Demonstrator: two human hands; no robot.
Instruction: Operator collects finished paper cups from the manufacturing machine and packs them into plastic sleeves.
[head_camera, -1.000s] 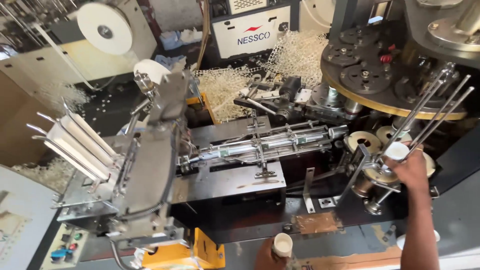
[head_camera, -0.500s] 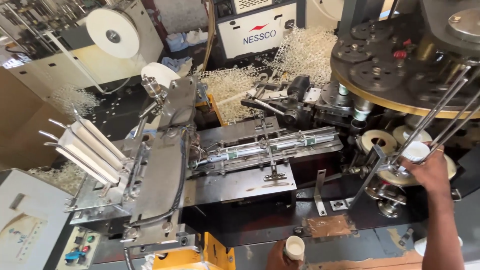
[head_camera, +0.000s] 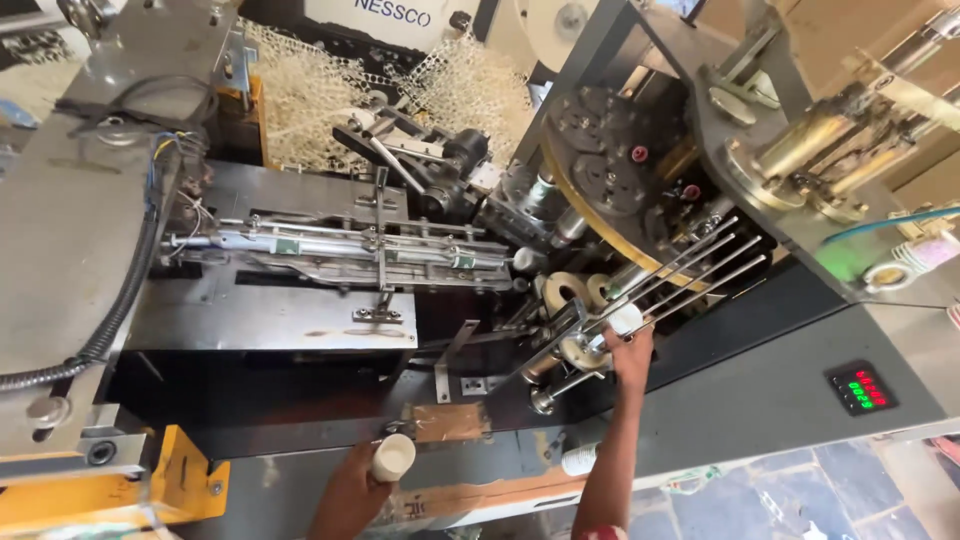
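Head view: a small white paper cup (head_camera: 393, 457) is gripped in the left hand (head_camera: 352, 487) by the grey machine's (head_camera: 760, 400) edge, while another white paper cup (head_camera: 625, 319) is closed on by the right hand (head_camera: 632, 352) among slanted steel guide rods (head_camera: 690, 265), not yet withdrawn.

Two bare hands, left hand (head_camera: 352, 487), right hand (head_camera: 632, 350), one white paper cup (head_camera: 393, 458) in the left, four slanted steel guide rods (head_camera: 690, 270) above the right

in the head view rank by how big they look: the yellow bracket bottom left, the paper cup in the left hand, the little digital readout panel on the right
1. yellow bracket, clearly largest, though partly cut off by the frame edge
2. digital readout panel
3. paper cup in the left hand

The panel and cup look close in size, so their order is unsure.
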